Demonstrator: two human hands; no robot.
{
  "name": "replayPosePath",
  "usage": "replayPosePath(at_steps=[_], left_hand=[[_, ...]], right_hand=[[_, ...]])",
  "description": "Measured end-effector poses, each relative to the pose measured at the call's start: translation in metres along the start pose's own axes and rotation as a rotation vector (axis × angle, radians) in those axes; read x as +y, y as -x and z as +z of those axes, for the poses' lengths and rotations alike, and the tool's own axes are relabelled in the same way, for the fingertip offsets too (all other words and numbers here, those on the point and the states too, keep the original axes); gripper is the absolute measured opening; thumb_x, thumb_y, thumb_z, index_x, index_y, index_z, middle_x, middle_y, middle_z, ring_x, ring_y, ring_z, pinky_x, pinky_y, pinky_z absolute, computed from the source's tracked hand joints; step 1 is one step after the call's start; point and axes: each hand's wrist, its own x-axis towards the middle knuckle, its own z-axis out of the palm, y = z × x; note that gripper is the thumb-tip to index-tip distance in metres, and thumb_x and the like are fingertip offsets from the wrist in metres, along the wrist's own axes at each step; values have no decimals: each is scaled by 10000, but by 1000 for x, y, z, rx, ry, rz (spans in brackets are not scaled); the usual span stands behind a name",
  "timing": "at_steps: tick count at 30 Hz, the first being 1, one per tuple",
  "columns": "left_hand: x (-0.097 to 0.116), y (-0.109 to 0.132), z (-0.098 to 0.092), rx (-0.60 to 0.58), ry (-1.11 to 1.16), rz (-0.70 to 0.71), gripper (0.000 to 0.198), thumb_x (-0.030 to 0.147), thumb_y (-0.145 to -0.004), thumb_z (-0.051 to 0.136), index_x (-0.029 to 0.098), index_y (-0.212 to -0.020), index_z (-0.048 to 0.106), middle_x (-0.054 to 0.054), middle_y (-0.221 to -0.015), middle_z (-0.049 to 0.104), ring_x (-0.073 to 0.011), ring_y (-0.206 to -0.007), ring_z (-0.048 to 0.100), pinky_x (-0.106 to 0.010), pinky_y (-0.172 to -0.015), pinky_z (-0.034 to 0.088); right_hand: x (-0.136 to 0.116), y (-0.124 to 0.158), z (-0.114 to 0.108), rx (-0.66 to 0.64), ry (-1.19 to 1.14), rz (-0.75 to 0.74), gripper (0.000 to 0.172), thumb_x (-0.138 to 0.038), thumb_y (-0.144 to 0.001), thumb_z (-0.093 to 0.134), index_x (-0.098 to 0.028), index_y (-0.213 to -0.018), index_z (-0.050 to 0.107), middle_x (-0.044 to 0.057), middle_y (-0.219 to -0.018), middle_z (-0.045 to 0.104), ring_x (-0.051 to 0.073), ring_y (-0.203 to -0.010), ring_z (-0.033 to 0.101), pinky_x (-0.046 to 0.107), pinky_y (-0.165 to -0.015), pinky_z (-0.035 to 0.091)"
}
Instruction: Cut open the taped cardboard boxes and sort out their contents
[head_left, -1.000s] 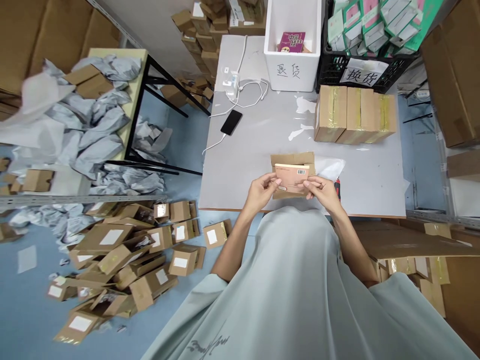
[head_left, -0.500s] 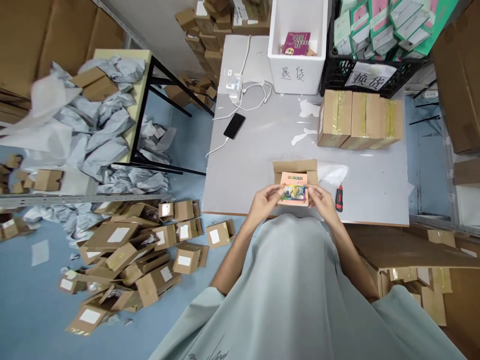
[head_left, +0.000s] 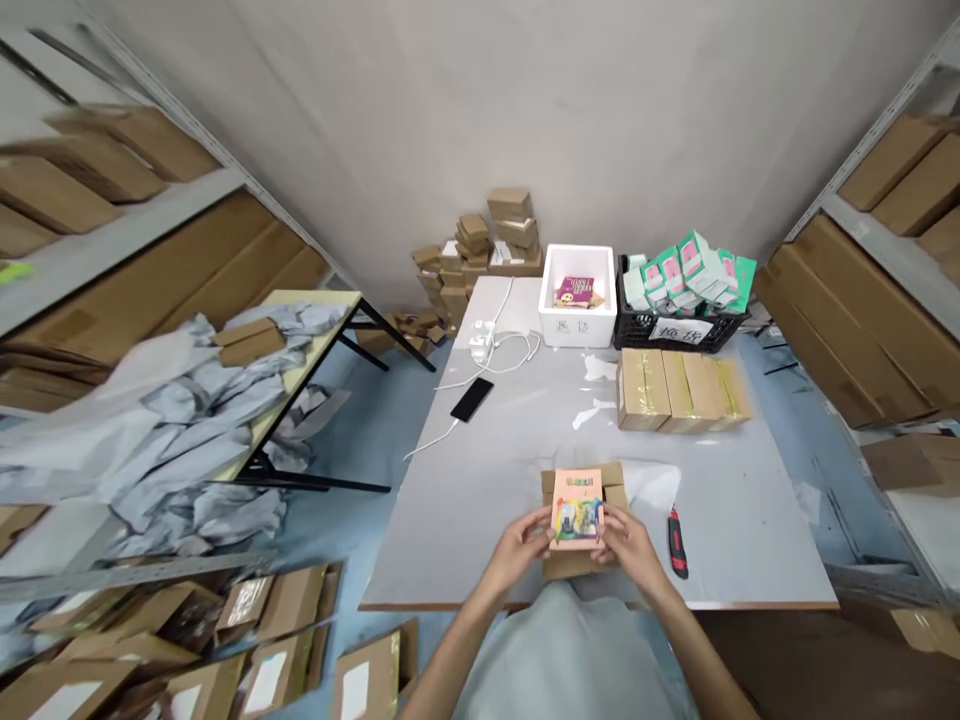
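Between my two hands is a small peach-coloured book point(head_left: 577, 483) with a colourful picture on its cover. My left hand point(head_left: 520, 546) grips its left edge, thumb toward the front. The fingers of my right hand point(head_left: 627, 545) close on the lower right edge. Under the book lies an opened cardboard box point(head_left: 570, 567), its flaps spread and its inside mostly hidden. A red and black utility knife point(head_left: 677, 545) rests on the table to the right of my right hand. Clear plastic wrap point(head_left: 651, 482) lies beside the box.
On the grey table point(head_left: 450, 510) are a phone point(head_left: 472, 399) on a cable, taped cartons point(head_left: 679, 392), a white bin point(head_left: 577, 330) and a black crate point(head_left: 679, 328) of green-and-pink boxes. A side table with grey parcels point(head_left: 217, 400) stands left; cartons point(head_left: 277, 625) cover the floor.
The view has tilted up, showing more wall and shelves. The book is still in both hands and now shows more of its cover above the fingers.
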Motion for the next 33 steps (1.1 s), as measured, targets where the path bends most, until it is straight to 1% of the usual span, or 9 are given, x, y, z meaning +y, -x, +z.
replayPosePath(at_steps=[4,7,10,13,18,21,24,28,33], left_hand=[[144,-75,-19,116,-97,373,477,462,-774,895,210,-1178,851,-164,-1319,851,-359,-1165,813,-527,-989,686],[252,-111,-29,440,-247,678,340,334,-845,863,205,-1157,821,-189,-1330,820,-331,-1145,812,-567,-1113,644],[291,-118,-37,557,-237,901,360,307,-967,760,196,-1309,777,-188,-1439,767,-292,-1218,799,-495,-1139,647],[243,-109,-41,498,-249,934,375,369,-1022,723,197,-1353,762,-164,-1417,773,-282,-1283,784,-485,-1196,624],[75,-80,-23,354,-291,585,436,490,-966,743,178,-1268,786,-168,-1324,805,-308,-1251,795,-557,-1191,625],[6,-55,1,233,-288,386,409,488,-961,721,187,-1228,788,-165,-1316,818,-312,-1251,797,-571,-1198,618],[-18,-35,26,111,-342,322,369,440,-988,701,205,-1255,797,-151,-1335,815,-309,-1261,794,-560,-1208,606],[-9,-20,49,10,-480,323,368,381,-1043,666,253,-1366,787,-127,-1388,795,-315,-1278,777,-555,-1187,602],[1,-11,62,-4,-564,336,395,347,-1065,654,266,-1437,757,-119,-1400,791,-312,-1233,775,-550,-1156,601]], right_hand=[[-125,-90,26,5,36,-315,808,-739,-724,950,-256,-1352,793,89,-1094,857,238,-767,798,410,-696,714],[-216,-151,43,167,22,-512,696,-669,-871,835,-259,-1422,727,162,-1512,736,243,-1086,833,379,-864,707],[-242,-181,38,216,50,-568,619,-625,-908,793,-213,-1365,729,191,-1542,719,237,-1167,819,361,-938,679],[-192,-176,5,235,137,-524,640,-692,-891,772,-202,-1302,749,175,-1400,793,243,-1117,828,353,-898,673],[-52,-115,-76,498,511,-51,603,-635,-986,655,-131,-1305,736,167,-1229,836,222,-950,832,339,-866,651],[4,-83,-107,538,635,201,612,-472,-985,734,-103,-1468,668,160,-1196,854,245,-1021,821,368,-996,619],[31,-81,-120,530,743,375,846,-376,-951,828,-111,-1684,500,189,-1303,839,310,-1310,751,401,-1152,542],[43,-111,-124,512,910,508,1067,-487,-988,841,-149,-1830,279,294,-1611,643,414,-1517,619,499,-1242,464],[48,-135,-121,479,1047,504,865,-535,-1073,733,-192,-1794,400,292,-1653,548,389,-1392,696,488,-1176,509]])
